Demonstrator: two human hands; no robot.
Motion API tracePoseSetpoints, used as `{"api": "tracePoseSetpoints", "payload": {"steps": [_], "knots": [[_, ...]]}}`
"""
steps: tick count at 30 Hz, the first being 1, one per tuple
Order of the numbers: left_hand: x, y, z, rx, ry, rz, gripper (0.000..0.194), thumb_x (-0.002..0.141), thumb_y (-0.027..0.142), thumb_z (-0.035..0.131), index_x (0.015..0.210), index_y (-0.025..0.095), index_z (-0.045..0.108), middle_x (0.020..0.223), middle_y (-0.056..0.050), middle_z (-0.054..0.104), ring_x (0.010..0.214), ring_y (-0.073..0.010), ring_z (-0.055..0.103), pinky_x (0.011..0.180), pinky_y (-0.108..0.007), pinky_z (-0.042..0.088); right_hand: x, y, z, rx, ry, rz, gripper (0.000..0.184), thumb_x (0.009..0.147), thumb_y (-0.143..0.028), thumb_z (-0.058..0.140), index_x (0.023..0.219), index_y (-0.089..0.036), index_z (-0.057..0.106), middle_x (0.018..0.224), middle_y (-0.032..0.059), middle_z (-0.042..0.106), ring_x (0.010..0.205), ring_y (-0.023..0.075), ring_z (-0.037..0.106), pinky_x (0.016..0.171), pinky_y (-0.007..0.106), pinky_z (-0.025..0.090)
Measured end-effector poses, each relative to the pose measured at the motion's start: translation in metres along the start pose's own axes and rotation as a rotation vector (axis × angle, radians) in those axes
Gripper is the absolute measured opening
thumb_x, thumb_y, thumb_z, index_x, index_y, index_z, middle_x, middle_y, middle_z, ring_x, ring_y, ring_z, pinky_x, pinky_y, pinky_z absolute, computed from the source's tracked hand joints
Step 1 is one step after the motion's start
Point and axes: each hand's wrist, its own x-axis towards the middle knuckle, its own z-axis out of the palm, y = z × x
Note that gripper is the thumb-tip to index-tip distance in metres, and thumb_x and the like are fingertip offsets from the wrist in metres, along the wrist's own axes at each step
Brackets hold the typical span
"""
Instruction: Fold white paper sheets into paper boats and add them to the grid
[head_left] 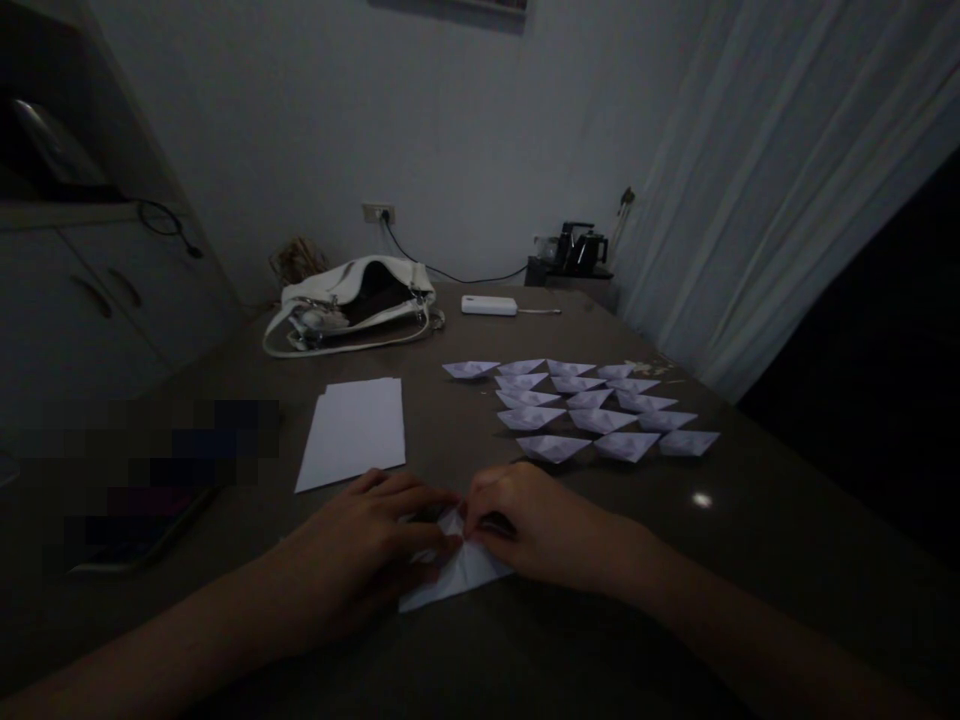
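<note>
A partly folded sheet of white paper point(459, 578) lies on the table in front of me, creased and pointed at its top. My left hand point(375, 545) grips its left side, fingertips close to the upper fold. From the right, my right hand point(525, 520) pinches the paper near its middle with thumb and curled fingers. Both hands cover part of the folds. Beyond them, to the right, several folded paper boats point(553, 448) sit in rows. A stack of white paper sheets point(356, 430) lies beyond my left hand.
A phone point(150, 535) rests at the left, its screen blurred out. Farther back are a white handbag point(352, 300) and a white power bank point(489, 306) with a short cable. A dark kettle point(585, 250) stands past the far edge, beside a pale curtain point(720, 180).
</note>
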Motion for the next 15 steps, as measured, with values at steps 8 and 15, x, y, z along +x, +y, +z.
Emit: {"api": "tracePoseSetpoints", "payload": {"steps": [8, 15], "knots": [[-0.002, -0.002, 0.002, -0.026, 0.024, -0.004, 0.026, 0.090, 0.021, 0.052, 0.110, 0.035, 0.061, 0.129, 0.001, 0.056, 0.115, -0.0232, 0.052, 0.095, -0.039, 0.036, 0.004, 0.016, 0.003, 0.328, 0.046, 0.182, 0.030, 0.068, -0.014, 0.074, 0.098, -0.014, 0.067, 0.090, 0.0042, 0.069, 0.077, 0.0129, 0.065, 0.070, 0.024, 0.053], [0.000, -0.002, 0.002, -0.020, 0.021, -0.007, 0.028, 0.089, 0.018, 0.052, 0.110, 0.034, 0.061, 0.128, 0.000, 0.056, 0.115, -0.0234, 0.052, 0.094, -0.039, 0.037, 0.004, 0.016, 0.008, 0.336, 0.063, 0.238, 0.023, 0.069, -0.018, 0.075, 0.090, -0.012, 0.069, 0.086, 0.0059, 0.070, 0.073, 0.0128, 0.065, 0.064, 0.023, 0.052]]}}
